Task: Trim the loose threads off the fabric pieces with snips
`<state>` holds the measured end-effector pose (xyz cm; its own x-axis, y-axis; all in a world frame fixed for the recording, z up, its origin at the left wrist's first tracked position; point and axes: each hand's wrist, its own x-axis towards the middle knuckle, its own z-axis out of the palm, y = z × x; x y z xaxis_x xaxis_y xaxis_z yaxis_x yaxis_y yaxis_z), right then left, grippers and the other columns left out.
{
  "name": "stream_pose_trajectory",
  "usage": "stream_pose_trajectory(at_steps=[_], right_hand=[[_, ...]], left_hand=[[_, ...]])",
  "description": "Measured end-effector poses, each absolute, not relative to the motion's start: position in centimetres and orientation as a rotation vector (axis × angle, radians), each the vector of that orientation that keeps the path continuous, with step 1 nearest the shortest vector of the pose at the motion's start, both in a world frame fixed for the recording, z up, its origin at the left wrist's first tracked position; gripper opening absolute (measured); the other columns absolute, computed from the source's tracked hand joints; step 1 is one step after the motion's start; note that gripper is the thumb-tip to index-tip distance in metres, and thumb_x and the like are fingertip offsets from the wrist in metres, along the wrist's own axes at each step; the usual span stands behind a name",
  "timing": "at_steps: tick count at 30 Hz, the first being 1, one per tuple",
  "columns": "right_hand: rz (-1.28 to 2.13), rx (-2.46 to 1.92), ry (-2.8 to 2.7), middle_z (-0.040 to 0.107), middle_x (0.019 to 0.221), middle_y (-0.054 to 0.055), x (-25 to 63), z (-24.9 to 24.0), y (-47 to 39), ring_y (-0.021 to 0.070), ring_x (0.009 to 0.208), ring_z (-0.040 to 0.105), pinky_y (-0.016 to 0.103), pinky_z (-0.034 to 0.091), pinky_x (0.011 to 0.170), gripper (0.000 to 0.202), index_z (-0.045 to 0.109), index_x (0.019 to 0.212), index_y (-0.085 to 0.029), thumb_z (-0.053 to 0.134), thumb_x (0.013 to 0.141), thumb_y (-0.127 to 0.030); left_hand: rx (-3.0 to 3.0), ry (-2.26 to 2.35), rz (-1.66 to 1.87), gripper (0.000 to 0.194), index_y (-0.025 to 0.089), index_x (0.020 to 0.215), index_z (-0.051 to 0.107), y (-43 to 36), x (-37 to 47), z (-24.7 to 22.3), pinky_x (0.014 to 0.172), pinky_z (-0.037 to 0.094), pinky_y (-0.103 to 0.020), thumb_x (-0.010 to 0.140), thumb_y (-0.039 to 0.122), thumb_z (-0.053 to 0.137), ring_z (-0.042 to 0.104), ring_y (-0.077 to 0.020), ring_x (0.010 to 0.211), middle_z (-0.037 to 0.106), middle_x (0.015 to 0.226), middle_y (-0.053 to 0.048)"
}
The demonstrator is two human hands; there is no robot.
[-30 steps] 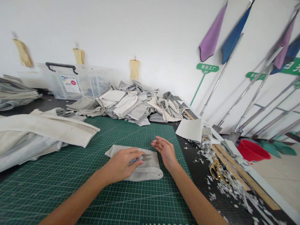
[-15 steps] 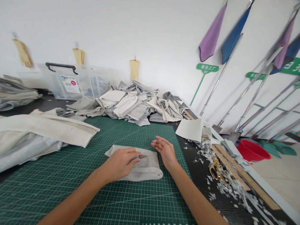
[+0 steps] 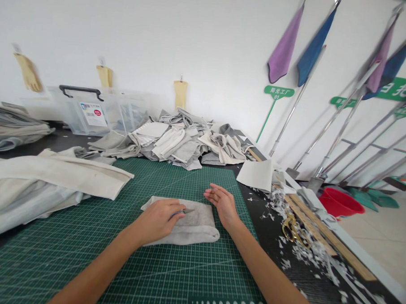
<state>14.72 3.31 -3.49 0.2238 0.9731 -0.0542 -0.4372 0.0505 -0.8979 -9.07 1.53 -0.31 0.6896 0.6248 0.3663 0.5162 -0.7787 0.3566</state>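
Note:
A grey-white piece of cloth (image 3: 200,219), its near edge rolled or folded over, lies on the green cutting mat (image 3: 170,276). Over its left part, my left hand (image 3: 161,219) is closed on a small pointed tool (image 3: 182,212), whose metal tip points right above the cloth. Most of the tool's handle is hidden by the fingers. Just beyond the cloth's right edge is my right hand (image 3: 222,204), with nothing in it, its fingers extended and the palm turned left.
A heap of cloth pieces (image 3: 183,140) lies behind the mat, with long cloths (image 3: 54,177) at the left. Gold scissors (image 3: 290,227), scraps (image 3: 302,252) and wooden strips (image 3: 334,238) lie at the right. A clear bin (image 3: 90,115) stands at the back left.
My left hand has moved slightly to the left with the tool. My right hand and the cloth have hardly moved.

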Motion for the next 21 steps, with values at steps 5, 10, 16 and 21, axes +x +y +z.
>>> stream_pose_trajectory(at_steps=[5,10,16,21], right_hand=[[1.224,-0.972,-0.71,0.073,0.08,0.008,14.7,-3.5,3.3,0.021,0.078,0.071,0.037,0.054,0.086,0.025,0.068,0.096,-0.014,0.066,0.073,-0.024],[1.223,-0.976,-0.708,0.073,0.081,0.008,14.7,-3.5,3.3,0.0211,0.078,0.071,0.037,0.054,0.086,0.025,0.068,0.096,-0.014,0.065,0.073,-0.023],[1.223,-0.978,-0.703,0.073,0.079,0.008,14.7,-3.4,3.3,0.0209,0.077,0.071,0.037,0.054,0.085,0.026,0.067,0.096,-0.013,0.066,0.072,-0.023],[1.22,-0.984,-0.695,0.073,0.079,0.007,14.6,-3.4,3.3,0.0203,0.075,0.071,0.036,0.054,0.083,0.026,0.067,0.096,-0.013,0.066,0.071,-0.023]], left_hand=[[2.628,0.892,0.732,0.028,0.019,0.116,0.063,1.2,-8.6,-0.2,0.089,0.049,-0.032,0.096,0.03,0.048,0.062,-0.0191,0.099,0.067,0.109,-0.006],[2.642,0.875,0.659,0.026,0.018,0.112,0.065,0.9,-8.2,-0.2,0.084,0.049,-0.033,0.097,0.025,0.045,0.062,-0.0193,0.093,0.068,0.101,-0.006],[2.62,0.84,0.693,0.027,0.018,0.116,0.062,1.0,-7.8,-0.4,0.085,0.049,-0.032,0.097,0.027,0.046,0.061,-0.019,0.095,0.066,0.106,-0.007],[2.614,0.81,0.723,0.026,0.018,0.113,0.064,1.0,-7.5,-0.7,0.083,0.049,-0.031,0.097,0.027,0.045,0.061,-0.0183,0.091,0.067,0.101,-0.006]])
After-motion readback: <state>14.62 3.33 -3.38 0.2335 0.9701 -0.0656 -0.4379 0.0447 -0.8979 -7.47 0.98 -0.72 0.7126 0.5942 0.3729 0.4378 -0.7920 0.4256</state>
